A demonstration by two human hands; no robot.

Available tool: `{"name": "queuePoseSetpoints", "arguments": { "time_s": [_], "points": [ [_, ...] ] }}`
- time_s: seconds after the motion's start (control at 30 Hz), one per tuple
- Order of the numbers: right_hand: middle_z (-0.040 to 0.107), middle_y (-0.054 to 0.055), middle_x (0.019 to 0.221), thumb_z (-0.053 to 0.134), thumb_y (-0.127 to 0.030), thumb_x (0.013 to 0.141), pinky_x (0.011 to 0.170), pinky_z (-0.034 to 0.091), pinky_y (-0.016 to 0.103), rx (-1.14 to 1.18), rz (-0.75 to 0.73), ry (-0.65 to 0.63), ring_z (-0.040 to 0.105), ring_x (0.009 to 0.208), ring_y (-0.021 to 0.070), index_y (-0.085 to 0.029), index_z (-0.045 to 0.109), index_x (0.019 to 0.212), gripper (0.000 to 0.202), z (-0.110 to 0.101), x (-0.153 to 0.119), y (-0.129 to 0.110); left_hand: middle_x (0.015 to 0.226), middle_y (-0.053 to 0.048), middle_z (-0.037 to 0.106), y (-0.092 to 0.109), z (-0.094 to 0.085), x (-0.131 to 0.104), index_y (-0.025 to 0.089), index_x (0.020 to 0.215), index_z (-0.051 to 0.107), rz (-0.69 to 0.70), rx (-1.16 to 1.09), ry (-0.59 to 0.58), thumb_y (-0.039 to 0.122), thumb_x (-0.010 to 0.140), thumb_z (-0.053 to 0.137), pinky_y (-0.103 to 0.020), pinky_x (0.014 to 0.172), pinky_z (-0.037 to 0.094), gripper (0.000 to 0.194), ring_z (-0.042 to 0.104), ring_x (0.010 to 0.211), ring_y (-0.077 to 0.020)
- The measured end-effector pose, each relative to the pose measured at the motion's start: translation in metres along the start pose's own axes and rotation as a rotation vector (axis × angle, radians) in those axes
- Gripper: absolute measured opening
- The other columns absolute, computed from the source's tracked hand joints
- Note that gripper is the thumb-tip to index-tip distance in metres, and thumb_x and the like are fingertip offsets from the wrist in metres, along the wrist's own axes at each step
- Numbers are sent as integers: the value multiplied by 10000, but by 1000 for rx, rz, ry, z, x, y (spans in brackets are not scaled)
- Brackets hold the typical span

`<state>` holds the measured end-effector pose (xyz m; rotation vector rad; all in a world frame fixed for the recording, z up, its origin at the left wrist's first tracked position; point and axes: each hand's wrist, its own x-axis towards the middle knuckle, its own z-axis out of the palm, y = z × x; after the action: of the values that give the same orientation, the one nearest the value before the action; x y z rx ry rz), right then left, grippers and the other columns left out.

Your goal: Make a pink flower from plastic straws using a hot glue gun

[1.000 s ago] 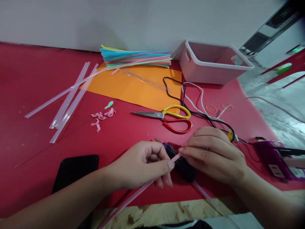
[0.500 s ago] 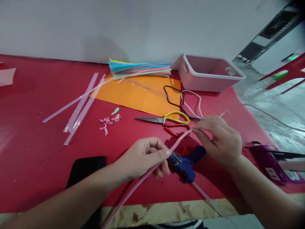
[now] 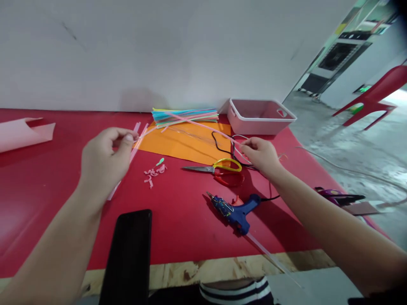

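My right hand (image 3: 259,154) pinches one end of a long, thin pink strip (image 3: 203,126), which slants up and left across an orange sheet (image 3: 178,142) to a bundle of coloured strips (image 3: 184,117). To the left, the thumb and fingers of my left hand (image 3: 106,154) are pinched together over several translucent sticks (image 3: 113,192). What they hold, if anything, cannot be made out. Scissors (image 3: 210,169) with one yellow and one red handle lie between the hands. Nearer to me rests a blue glue gun (image 3: 237,214), a translucent stick at its back.
Small pink scraps (image 3: 154,173) lie left of the scissors. A black phone (image 3: 129,254) is at the front edge. A pink bin (image 3: 260,120) stands at the back right, near black and white cords. Pink paper (image 3: 22,134) curls at far left.
My hands have moved apart. The left left the pink strip and went left over the translucent sticks; the strip stays in my right hand, now pointing back-left. The view has shifted too.
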<state>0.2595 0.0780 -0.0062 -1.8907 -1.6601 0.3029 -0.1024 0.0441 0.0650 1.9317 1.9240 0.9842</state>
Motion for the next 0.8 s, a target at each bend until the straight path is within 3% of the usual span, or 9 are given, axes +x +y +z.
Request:
{"name": "queuePoseSetpoints", "arguments": {
  "time_s": [0.1,0.17,0.27,0.33,0.4,0.47,0.6,0.73,0.8],
  "points": [
    [679,75,1105,601,-380,939,836,568,389,-144,-76,-84,662,956,198,-154,645,1115,290,12,2,-2,1022,-75,724,-15,17,9,192,1020,672,-42,170,-204,400,883,568,-338,805,459,270,655,964,-279],
    [618,89,1251,601,-374,946,908,557,439,-220,-146,-117,635,1069,213,-174,590,1230,348,12,-4,-6,990,-98,740,-21,31,13,201,904,701,-34,205,-301,390,827,652,-342,752,457,210,660,955,-301],
    [590,156,1279,535,-269,966,1020,474,522,-287,-259,-136,590,1159,269,-132,583,1273,340,-3,-25,-15,766,-92,730,-23,49,18,193,744,706,-77,245,-467,422,799,704,-360,721,482,236,689,855,-305],
    [607,169,1242,505,-199,942,1051,450,499,-293,-363,-210,585,1168,278,-132,579,1306,377,-21,-46,-20,963,-104,729,-24,56,22,165,938,718,-128,256,-548,401,863,673,-407,795,531,251,680,936,-289],
    [675,82,1148,543,-142,874,992,503,415,-283,-466,-347,628,1106,238,-234,631,1242,389,-40,-69,-20,1203,-110,661,-25,61,27,169,1176,648,-178,237,-627,361,922,629,-450,864,557,318,654,1034,-262],
    [686,56,1155,569,-114,811,932,536,386,-299,-570,-491,651,1073,227,-271,640,1203,428,-56,-91,-17,1298,-106,609,-28,63,30,188,1274,589,-215,200,-683,339,946,606,-459,887,564,362,640,1071,-244],
    [659,96,1220,559,-46,690,948,526,430,-320,-669,-511,623,1124,270,-234,570,1307,645,-59,-120,-4,1273,-116,621,-32,63,33,173,1257,598,-206,146,-607,337,944,607,-463,880,561,353,643,1065,-249],
    [657,93,1138,448,43,690,960,490,464,-294,-592,-529,582,1087,258,-203,584,1252,628,-34,-127,0,1082,-119,713,-30,52,35,192,1093,639,-127,93,-384,308,861,673,-398,840,526,262,658,1012,-283],
    [656,88,1104,419,61,692,961,480,461,-245,-552,-562,568,1069,250,-191,595,1211,603,-24,-127,0,988,-91,737,-27,44,37,205,1064,641,-96,49,-334,311,783,730,-353,789,506,314,672,925,-266]
  ]
}}
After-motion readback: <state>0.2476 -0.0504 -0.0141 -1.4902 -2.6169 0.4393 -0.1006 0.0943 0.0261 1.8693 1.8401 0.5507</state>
